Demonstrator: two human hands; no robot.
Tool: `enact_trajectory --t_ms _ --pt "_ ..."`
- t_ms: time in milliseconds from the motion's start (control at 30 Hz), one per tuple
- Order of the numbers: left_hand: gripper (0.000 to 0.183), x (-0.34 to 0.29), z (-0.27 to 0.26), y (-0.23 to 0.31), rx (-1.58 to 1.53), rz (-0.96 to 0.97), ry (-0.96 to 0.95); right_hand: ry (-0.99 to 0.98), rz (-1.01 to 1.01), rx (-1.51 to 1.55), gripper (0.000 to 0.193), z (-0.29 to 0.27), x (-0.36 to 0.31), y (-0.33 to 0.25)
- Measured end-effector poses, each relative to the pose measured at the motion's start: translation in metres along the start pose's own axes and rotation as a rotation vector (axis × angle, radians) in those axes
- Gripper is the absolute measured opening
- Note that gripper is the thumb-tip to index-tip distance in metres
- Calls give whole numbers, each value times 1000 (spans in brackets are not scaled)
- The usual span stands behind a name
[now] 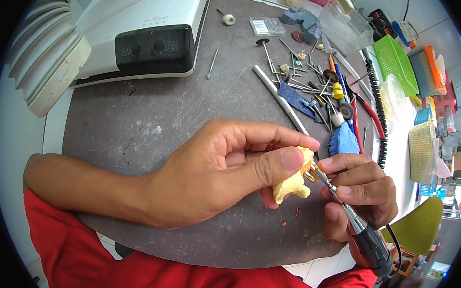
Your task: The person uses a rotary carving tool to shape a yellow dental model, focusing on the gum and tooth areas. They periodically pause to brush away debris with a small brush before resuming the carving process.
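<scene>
Scratched grey worktop [154,108] spreads below. Over it, the left hand [213,166] pinches a yellow cast [292,186], long axis slanting upper right to lower left; the right hand [369,189] curls around a handpiece [355,223] pointing up-left at it. Beyond lies a blue cast [345,139].

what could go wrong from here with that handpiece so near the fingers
The left hand holds the yellow cast with its thumb close to the tip of the handpiece, so a slip might nick it. The right hand sits near the blue cast and might knock it.
</scene>
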State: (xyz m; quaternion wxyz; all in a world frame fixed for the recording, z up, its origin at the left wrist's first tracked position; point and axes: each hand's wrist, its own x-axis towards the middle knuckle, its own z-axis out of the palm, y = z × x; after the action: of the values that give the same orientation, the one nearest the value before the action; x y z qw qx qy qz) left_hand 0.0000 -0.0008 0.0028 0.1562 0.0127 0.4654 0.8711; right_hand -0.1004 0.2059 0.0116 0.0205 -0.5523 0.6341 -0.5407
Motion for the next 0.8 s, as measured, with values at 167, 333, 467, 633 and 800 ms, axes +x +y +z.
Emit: enact_trajectory --t_ms 167,333,467,633,800 --pt "44 1 0 0 7 3 6 -49 16 -57 29 -2 4 -5" --pt "44 0 0 0 13 14 13 -23 -1 -41 29 1 3 -1" --pt "45 1 -1 0 20 22 -3 -1 -3 -35 28 0 1 0" --pt "46 2 -2 -1 34 26 15 -8 1 -49 28 2 1 2" --pt "46 3 -2 1 41 27 -4 -32 -24 -17 25 -4 2 2"
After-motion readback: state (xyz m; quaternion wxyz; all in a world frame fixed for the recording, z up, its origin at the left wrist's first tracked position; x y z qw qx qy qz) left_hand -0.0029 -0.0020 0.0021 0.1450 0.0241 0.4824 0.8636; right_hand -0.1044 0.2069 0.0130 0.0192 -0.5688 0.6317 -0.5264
